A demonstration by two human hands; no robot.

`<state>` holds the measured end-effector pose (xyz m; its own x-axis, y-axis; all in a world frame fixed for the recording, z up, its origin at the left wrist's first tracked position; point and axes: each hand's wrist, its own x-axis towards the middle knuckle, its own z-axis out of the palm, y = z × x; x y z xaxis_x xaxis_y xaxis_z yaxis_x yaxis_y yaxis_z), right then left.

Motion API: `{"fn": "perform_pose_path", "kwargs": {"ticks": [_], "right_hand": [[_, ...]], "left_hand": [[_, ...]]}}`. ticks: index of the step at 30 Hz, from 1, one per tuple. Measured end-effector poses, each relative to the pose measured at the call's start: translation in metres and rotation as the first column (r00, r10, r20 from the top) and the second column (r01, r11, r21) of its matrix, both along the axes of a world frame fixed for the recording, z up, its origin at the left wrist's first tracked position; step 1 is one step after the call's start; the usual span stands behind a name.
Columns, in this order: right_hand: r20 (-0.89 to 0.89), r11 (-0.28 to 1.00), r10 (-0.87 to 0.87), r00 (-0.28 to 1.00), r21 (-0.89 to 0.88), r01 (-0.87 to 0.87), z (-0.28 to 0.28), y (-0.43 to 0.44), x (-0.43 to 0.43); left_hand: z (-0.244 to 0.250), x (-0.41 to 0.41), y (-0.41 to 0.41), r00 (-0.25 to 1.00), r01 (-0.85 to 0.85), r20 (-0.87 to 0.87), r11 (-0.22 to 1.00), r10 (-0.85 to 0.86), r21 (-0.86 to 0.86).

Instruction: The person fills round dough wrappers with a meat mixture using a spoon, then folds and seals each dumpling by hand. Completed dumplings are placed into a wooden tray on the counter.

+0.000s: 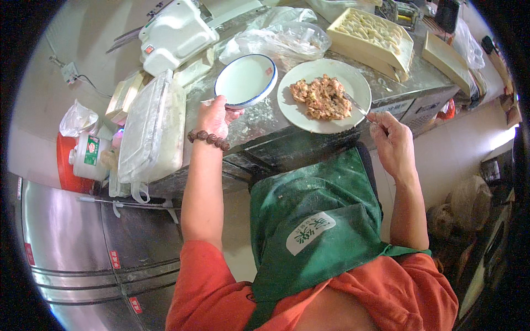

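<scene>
My left hand (216, 116) grips the near rim of a white enamel bowl (244, 80) with a blue edge, its inside turned up towards me. A bracelet of brown beads circles that wrist. To the right, a white plate (294, 109) bears a mound of minced filling (323, 99). My right hand (389, 134) pinches the handle of a thin metal utensil (357, 104), whose far end rests in the filling. Which kind of utensil it is cannot be told, since its tip is buried. White powder marks both hands.
Behind the plate, a wooden tray (350, 35) holds several dumplings (372, 29). Clear plastic bags (281, 39) lie behind the bowl. On the left stand a lidded plastic bin (149, 128) and a white moulded case (176, 35). The floury counter (252, 120) ends just before my green apron (310, 198).
</scene>
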<state>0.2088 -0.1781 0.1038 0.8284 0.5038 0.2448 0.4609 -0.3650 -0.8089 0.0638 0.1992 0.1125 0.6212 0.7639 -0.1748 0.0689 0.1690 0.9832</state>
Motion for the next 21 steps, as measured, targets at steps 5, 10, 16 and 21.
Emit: {"fn": "perform_pose_path", "kwargs": {"ticks": [5,10,16,21], "right_hand": [[-0.042,0.998,-0.015,0.999,0.055,0.017,-0.003,-0.005,0.000],[-0.054,0.999,-0.015,0.998,0.028,0.017,-0.005,-0.012,0.003],[-0.022,0.998,-0.039,0.999,0.044,0.040,-0.011,-0.018,0.006],[-0.072,0.999,-0.041,0.997,0.030,0.043,-0.007,-0.019,0.006]], "left_hand": [[0.014,0.009,-0.024,0.997,0.055,-0.053,0.998,-0.053,0.022],[0.019,0.022,-0.042,0.995,0.096,-0.029,0.995,-0.095,0.032],[0.022,0.036,-0.055,0.993,0.112,-0.034,0.992,-0.110,0.060],[0.023,0.042,-0.055,0.986,0.150,-0.086,0.984,-0.142,0.096]]}}
